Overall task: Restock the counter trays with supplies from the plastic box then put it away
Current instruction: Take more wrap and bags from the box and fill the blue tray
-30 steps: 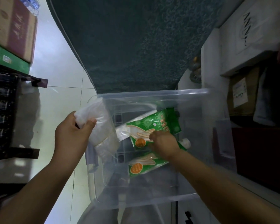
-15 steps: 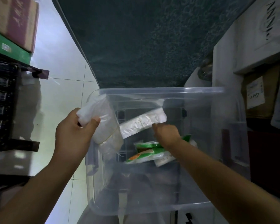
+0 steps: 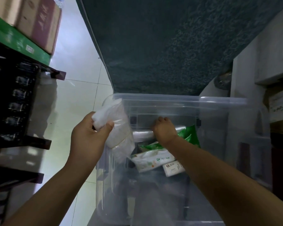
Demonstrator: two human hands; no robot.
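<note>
Two bare forearms reach forward into and beside the plastic box (image 3: 219,101), which sits low and central, close under the camera. The box is clear, with rounded corners and a thick rim; its walls are see-through, so the dark floor of the box shows through them.

At the box's left rim, the left hand (image 3: 90,134) grips a white bag (image 3: 112,128), with the thumb and fingers clamped round its bunched upper end; the bag's looser, translucent lower part hangs against the box's left wall. Inside the box, near its far wall, the right hand (image 3: 164,129) has its fingers curled round the end of a clear packet (image 3: 142,134) that sticks out to the left.

Below that hand lie a green packet (image 3: 190,135), a white-and-green pack (image 3: 152,159) and a small white labelled pack (image 3: 173,168), loosely heaped; the near half of the box floor is bare.

Beyond the box's far rim a dark green counter (image 3: 153,46) stretches away. Left of the box runs a strip of pale tiled floor (image 3: 75,95), bounded by a dark rack (image 3: 15,98) carrying cardboard cartons (image 3: 38,22). White cabinets (image 3: 260,54) stand just right of the box.
</note>
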